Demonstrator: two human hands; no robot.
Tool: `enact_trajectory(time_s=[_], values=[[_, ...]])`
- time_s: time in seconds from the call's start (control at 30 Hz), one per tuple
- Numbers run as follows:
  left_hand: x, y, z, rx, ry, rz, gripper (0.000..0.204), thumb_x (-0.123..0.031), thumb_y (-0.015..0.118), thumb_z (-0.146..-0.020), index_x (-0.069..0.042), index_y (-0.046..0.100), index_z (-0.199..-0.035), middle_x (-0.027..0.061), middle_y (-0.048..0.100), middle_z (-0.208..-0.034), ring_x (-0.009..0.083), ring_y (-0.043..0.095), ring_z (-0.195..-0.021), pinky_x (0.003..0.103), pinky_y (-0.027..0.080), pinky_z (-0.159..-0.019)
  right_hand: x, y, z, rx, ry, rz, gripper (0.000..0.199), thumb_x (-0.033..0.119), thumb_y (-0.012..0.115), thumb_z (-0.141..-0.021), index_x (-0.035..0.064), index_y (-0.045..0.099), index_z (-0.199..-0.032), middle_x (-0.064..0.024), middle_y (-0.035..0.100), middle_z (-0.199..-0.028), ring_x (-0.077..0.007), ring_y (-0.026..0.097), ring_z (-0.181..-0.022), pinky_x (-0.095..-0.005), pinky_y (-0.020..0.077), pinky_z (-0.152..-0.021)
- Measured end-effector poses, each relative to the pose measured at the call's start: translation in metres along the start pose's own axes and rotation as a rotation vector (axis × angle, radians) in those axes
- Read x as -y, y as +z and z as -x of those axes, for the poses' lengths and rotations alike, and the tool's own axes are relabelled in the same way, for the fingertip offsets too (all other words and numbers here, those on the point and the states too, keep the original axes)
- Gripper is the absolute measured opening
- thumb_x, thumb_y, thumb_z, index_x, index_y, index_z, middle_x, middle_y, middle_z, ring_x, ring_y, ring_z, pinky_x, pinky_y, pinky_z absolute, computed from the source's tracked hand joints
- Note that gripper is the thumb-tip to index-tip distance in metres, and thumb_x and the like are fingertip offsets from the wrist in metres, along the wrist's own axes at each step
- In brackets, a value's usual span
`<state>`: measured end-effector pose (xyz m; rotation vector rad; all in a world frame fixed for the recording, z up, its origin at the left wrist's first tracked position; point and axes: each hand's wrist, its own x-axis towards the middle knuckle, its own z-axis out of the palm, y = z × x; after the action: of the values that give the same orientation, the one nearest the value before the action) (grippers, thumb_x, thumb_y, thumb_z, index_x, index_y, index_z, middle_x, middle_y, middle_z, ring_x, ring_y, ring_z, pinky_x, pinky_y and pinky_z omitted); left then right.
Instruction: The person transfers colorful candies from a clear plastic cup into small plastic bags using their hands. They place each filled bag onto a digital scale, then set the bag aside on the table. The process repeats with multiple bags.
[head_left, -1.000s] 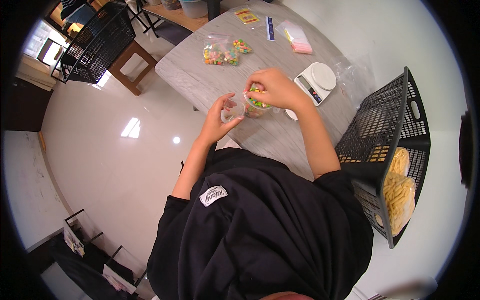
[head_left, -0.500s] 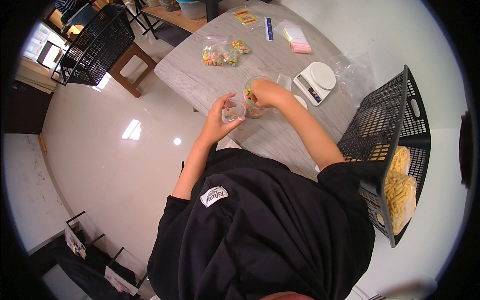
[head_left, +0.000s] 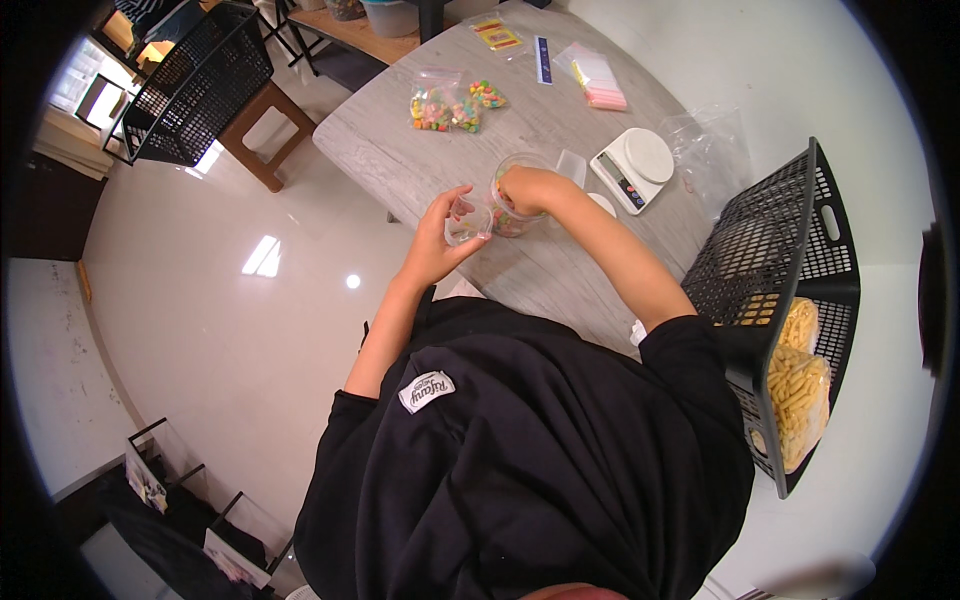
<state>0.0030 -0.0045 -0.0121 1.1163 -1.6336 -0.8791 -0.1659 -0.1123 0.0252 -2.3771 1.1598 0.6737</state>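
- Grey tabletop, wood-look, everything's up on it or right by its near edge.
- White scale, past the tub and off to the right, neither hand on it.
- Clear tub on the tabletop in front of the person; it's round, so no real long axis, mouth facing up.
- Right hand is down in the tub, forearm slanting in from the right. Fingertips are hidden, so can't tell if they're pinching anything.
- Left hand is wrapped round the cup, thumb on the near side.
- Clear cup, just left of the tub and a touch closer to the body; can't tell if they touch.
- Colourful bits show through the tub's wall, below the right hand.
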Motion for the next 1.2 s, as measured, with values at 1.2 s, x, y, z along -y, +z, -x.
enact_trajectory(time_s=[1.2], values=[[0.000,-0.001,0.001,0.043,-0.026,-0.019,0.065,-0.018,0.077,-0.068,-0.004,0.045,-0.124,0.0105,0.057,-0.102,0.0206,0.056,-0.096,0.034,0.044,-0.083,0.011,0.005,0.008,-0.240,0.186,0.197,0.015,0.008,0.064,-0.069,0.0076,0.069,-0.083,-0.0138,0.066,-0.090,-0.0277,0.065,-0.083,-0.0359,0.0521,-0.070]])
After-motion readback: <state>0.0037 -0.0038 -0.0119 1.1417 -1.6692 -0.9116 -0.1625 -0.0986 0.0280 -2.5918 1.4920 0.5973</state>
